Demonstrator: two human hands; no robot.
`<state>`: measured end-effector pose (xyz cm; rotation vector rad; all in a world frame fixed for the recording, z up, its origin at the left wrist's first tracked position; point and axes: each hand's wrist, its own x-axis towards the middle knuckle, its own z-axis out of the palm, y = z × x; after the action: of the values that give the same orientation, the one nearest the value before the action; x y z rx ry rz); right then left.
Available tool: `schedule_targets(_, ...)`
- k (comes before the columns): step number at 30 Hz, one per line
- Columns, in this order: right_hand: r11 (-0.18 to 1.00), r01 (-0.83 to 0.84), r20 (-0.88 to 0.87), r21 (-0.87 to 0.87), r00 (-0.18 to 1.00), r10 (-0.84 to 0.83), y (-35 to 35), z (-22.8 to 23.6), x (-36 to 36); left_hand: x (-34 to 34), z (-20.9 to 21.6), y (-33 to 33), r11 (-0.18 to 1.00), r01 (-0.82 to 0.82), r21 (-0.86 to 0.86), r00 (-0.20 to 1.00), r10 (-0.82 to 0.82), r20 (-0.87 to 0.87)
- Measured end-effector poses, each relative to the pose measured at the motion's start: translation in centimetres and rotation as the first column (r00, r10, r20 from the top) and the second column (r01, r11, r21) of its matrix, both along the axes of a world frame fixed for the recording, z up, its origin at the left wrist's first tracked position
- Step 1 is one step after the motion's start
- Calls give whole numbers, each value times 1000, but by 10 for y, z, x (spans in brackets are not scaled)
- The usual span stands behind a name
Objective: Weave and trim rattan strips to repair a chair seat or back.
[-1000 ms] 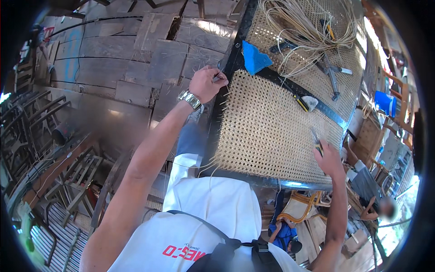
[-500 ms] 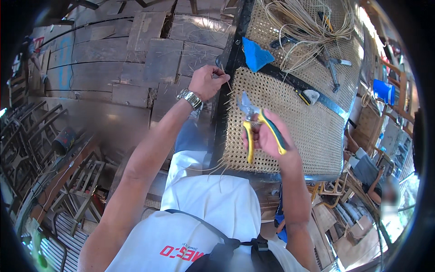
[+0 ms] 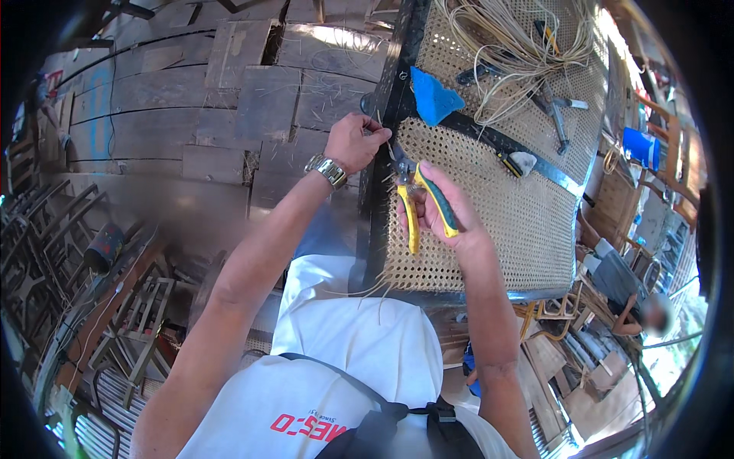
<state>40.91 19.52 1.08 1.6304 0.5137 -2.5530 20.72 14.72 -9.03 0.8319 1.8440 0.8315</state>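
My right hand (image 3: 453,216) grips a pair of pruning shears (image 3: 414,216) with yellow and green handles. Their blades point at the left border of a woven cane panel (image 3: 497,237), close to my left fingertips. At the black frame's (image 3: 373,222) edge, my left hand (image 3: 353,144) is closed in a pinch on a thin cane strand (image 3: 380,119); the fingers hide most of it. More loose cane ends stick out at the panel's near left corner.
A blue cloth-like piece (image 3: 434,96) lies on the frame's crossbar. Beyond it are a coil of cane strands (image 3: 508,38), a hammer (image 3: 556,118) and a yellow-black tool (image 3: 508,163). Wooden boards (image 3: 153,130) cover the floor at left. Another person (image 3: 615,279) is at far right.
The shears in my right hand have moved left and slightly up, bringing their blades to the frame's edge beside my left fingers. My left hand has shifted slightly right.
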Motion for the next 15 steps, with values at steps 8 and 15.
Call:
schedule_targets(8,997,4,-66,75,998,1,-5,-9,3,0,0,-1,1000,-6,-3,1000,6,17)
schedule_targets(15,973,-69,42,222,997,61,-7,16,7,-8,-23,-1,962,-269,40,963,268,25)
